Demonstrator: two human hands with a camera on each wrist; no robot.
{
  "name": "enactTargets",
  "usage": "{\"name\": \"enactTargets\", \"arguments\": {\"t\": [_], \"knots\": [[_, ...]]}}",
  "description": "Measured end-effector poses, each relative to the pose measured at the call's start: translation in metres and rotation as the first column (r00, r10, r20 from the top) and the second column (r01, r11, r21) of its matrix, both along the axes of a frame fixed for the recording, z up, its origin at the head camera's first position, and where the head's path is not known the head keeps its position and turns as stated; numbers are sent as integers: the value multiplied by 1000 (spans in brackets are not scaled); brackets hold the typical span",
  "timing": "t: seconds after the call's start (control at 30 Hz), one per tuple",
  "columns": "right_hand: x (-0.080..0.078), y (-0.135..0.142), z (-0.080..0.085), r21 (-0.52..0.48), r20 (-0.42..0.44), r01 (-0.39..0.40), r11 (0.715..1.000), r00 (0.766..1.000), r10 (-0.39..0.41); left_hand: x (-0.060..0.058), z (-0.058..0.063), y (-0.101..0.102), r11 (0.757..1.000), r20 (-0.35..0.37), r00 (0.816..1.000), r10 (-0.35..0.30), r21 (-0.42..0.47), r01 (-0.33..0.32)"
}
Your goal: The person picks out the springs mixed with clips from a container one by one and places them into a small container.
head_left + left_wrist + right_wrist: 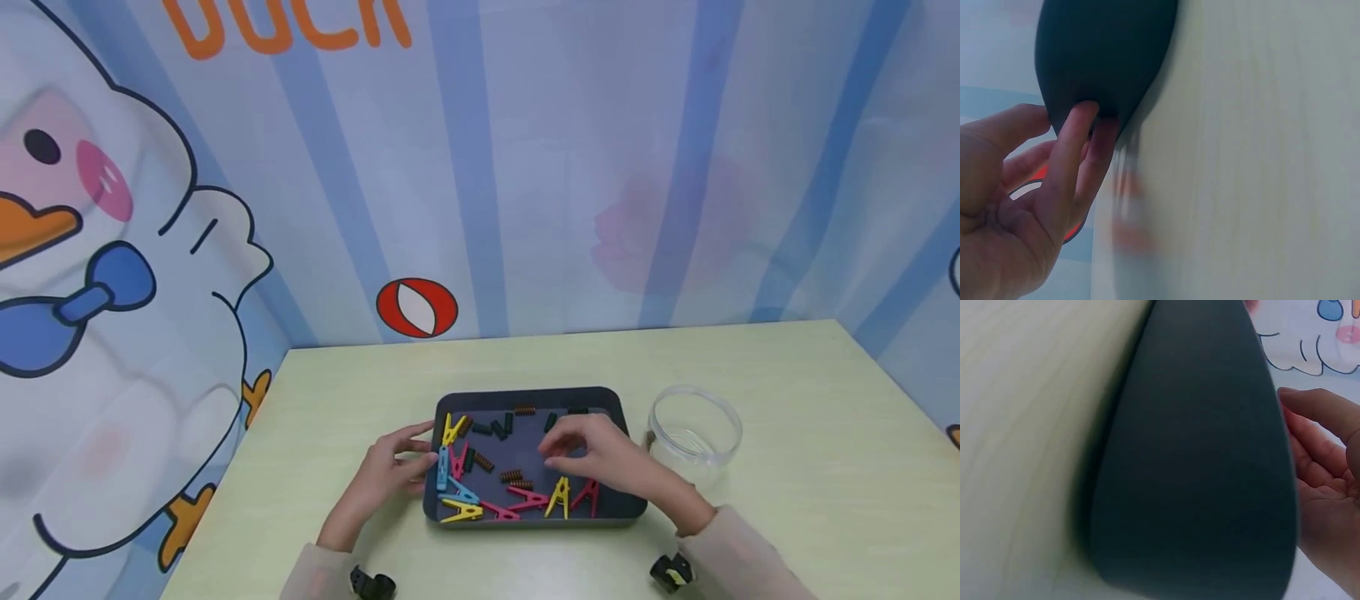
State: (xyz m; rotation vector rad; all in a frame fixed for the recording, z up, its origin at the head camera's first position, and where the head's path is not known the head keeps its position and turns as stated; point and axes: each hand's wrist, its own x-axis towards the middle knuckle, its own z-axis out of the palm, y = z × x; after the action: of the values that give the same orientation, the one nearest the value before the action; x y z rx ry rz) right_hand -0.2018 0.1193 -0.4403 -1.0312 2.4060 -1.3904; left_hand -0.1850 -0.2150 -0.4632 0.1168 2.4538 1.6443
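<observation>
My left hand point(386, 468) holds the left end of a dark grey tray point(637, 507), thumb at the rim and fingers against the outer wall. Over the tray's right half is my right hand point(592, 454), fingers bent and a gap showing between thumb and forefinger. Along the tray's left and front sides lie several plastic clothespins: yellow point(558, 497), pink point(528, 498) and blue point(442, 468). Small coil springs, copper-coloured point(483, 462) and dark point(498, 430), are scattered among and behind them. In the right wrist view the tray wall hides part of the right hand.
A clear round container point(693, 429) stands right of the tray, beside the right forearm. The pale wooden tabletop point(360, 387) runs back to a printed blue-striped backdrop point(525, 208).
</observation>
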Motion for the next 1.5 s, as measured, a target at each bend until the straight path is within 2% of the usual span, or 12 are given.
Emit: {"name": "enactTargets", "arguments": {"t": [0.87, 1.1, 1.27, 1.5], "knots": [[-10, -22, -20, 36, 74, -49, 998, 996, 46, 4, -1, 3, 999, -15, 999, 50, -3, -50], [-14, -25, -26, 57, 91, -72, 996, 994, 66, 5, -2, 4, 998, 0, 998, 66, 0, -66], [-14, -27, -28, 57, 86, -83, 995, 993, 78, 6, -1, 4, 996, 16, 996, 87, -2, -87], [-16, -28, -29, 60, 98, -88, 994, 992, 82, 7, -2, 6, 995, -7, 995, 97, 6, -97]]}}
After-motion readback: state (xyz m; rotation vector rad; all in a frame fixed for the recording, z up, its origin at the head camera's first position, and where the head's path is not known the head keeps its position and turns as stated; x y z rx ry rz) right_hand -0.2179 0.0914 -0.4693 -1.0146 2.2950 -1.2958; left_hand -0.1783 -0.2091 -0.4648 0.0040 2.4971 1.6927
